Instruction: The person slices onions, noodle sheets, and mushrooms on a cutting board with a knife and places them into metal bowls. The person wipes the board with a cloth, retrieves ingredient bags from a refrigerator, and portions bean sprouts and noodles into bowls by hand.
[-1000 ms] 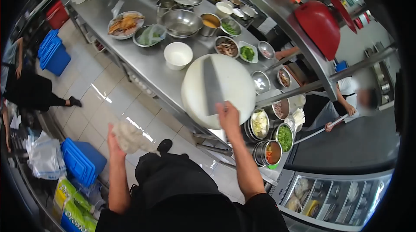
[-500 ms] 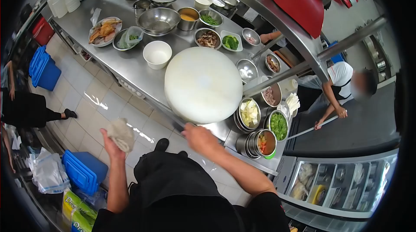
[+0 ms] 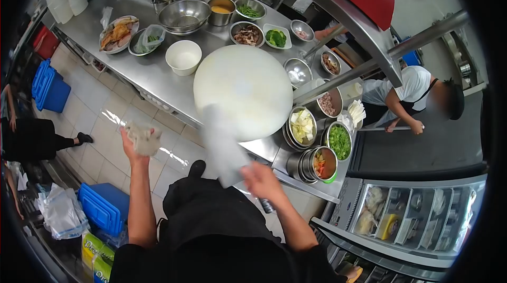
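A crumpled beige cloth [image 3: 146, 140] is gripped in my left hand [image 3: 130, 150], out over the floor to the left. My right hand [image 3: 264, 181] is wrapped round the handle of a cleaver [image 3: 223, 151]. The cleaver's wide blade is smeared by motion and hangs over the counter's front edge, overlapping the near side of a round white cutting board [image 3: 243, 90] in view. No food lies on the board. A white bowl [image 3: 183, 58] stands just left of it.
Behind the board are bowls of mushrooms [image 3: 247, 34] and broccoli [image 3: 276, 38]. Cabbage [image 3: 302, 126] and chopped greens [image 3: 339, 141] sit in metal containers at right. A metal post [image 3: 338, 86] rises there. Across the counter, a person [image 3: 414, 95] holds a rod.
The cleaver has swung up so its broad blade faces me, and my right hand has moved slightly right and down. My left hand still holds the cloth, which has shifted a little.
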### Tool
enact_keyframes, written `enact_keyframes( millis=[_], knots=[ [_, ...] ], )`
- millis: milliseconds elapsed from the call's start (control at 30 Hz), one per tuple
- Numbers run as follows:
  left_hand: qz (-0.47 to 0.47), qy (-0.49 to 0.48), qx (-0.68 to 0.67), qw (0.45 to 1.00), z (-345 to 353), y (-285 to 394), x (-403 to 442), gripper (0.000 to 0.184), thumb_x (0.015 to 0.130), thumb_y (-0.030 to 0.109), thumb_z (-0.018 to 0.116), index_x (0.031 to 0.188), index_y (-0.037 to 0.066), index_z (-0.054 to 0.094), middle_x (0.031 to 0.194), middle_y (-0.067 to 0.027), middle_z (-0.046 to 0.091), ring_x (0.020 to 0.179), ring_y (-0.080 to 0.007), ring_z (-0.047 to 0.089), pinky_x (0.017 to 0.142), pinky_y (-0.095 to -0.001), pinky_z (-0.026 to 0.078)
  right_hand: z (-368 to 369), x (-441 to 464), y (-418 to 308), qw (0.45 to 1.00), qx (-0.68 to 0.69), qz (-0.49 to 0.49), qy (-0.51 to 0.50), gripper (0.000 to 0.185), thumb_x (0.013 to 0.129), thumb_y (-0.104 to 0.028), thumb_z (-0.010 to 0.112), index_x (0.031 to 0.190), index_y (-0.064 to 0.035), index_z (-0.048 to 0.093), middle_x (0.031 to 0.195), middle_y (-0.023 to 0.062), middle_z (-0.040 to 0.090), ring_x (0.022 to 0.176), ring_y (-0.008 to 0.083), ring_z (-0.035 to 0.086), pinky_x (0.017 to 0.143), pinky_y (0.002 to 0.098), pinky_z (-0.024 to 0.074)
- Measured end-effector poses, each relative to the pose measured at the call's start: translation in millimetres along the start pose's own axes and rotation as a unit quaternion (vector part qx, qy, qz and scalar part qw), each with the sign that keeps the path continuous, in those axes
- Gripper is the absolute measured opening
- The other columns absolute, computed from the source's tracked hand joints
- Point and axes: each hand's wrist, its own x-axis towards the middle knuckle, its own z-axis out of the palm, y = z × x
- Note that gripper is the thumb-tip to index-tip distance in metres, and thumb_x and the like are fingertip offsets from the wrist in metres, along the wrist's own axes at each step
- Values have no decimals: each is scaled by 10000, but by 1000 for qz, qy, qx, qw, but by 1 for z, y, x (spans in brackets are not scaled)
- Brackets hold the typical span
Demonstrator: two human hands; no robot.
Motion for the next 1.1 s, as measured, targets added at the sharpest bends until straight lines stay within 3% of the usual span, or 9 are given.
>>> enact_keyframes(
  millis=[133, 433, 533, 633, 700, 767, 933, 1000, 1100],
  knots=[
    [-35, -20, -3, 999, -63, 9, -17, 446, 930, 553, 412, 1084, 172, 587, 953, -71, 642, 856, -287, 645, 821, -524, 501, -47, 8, 83, 954, 198, 91, 204, 352, 972, -333, 490, 812, -20, 489, 529, 49, 474, 351, 135, 442, 303, 297, 373],
    [-132, 11, -32, 991, -30, 10, -39, 516, 953, 534, 389, 1194, 112, 563, 1113, -83, 620, 1046, -279, 588, 919, -457, 474, 3, 66, 50, 980, 150, 100, 78, 347, 975, -296, 471, 837, 22, 487, 515, 49, 448, 349, 136, 438, 301, 314, 390],
    [-166, -67, -37, 983, -27, -16, -8, 582, 940, 567, 391, 1244, 91, 532, 1146, -83, 611, 1081, -265, 574, 943, -435, 460, 28, 84, 16, 993, 99, 70, -12, 363, 975, -307, 472, 830, 25, 494, 528, 48, 454, 353, 116, 432, 301, 302, 381],
    [-174, -71, -56, 981, 21, -33, 1, 636, 909, 596, 455, 1242, 59, 522, 1113, -87, 615, 1021, -239, 599, 877, -399, 498, 74, 97, 3, 985, -130, -80, -83, 320, 945, -259, 516, 848, 45, 532, 579, 179, 552, 414, 306, 509, 439, 416, 466],
    [-122, 38, 59, 990, 22, -54, 21, 627, 903, 579, 490, 1264, 68, 511, 1138, -92, 608, 1030, -244, 588, 911, -396, 473, 119, 93, 7, 933, -276, -228, 17, 252, 915, -200, 526, 872, 48, 553, 679, 285, 591, 625, 455, 587, 616, 517, 489],
    [-66, 167, 80, 981, 27, -63, 25, 619, 902, 525, 550, 1297, 52, 489, 1138, -90, 609, 984, -221, 591, 877, -352, 482, 134, 75, -11, 933, -278, -229, 6, 249, 902, -205, 550, 825, 31, 539, 660, 277, 591, 626, 467, 585, 599, 536, 475],
    [177, 219, 179, 943, -41, -83, 75, 620, 879, 565, 558, 1168, 18, 606, 997, -105, 647, 851, -207, 616, 721, -347, 527, 97, 61, -31, 942, -250, -225, -1, 243, 897, -213, 567, 824, 15, 522, 671, 275, 589, 661, 462, 589, 596, 518, 460],
    [4, 325, 235, 916, -61, -34, 77, 701, 864, 622, 527, 1194, 7, 599, 1039, -123, 646, 890, -235, 624, 738, -355, 522, 65, 55, -33, 938, -223, -263, 28, 226, 896, -210, 569, 844, 4, 518, 673, 269, 586, 655, 455, 589, 571, 497, 452],
    [-16, 286, 399, 871, -139, -6, 80, 767, 852, 671, 491, 1170, -17, 601, 1026, -145, 648, 901, -259, 635, 748, -370, 522, 17, 73, -37, 928, -287, -143, 191, 184, 881, -187, 571, 966, -24, 579, 638, 241, 585, 624, 421, 608, 567, 514, 455]
  ],
)
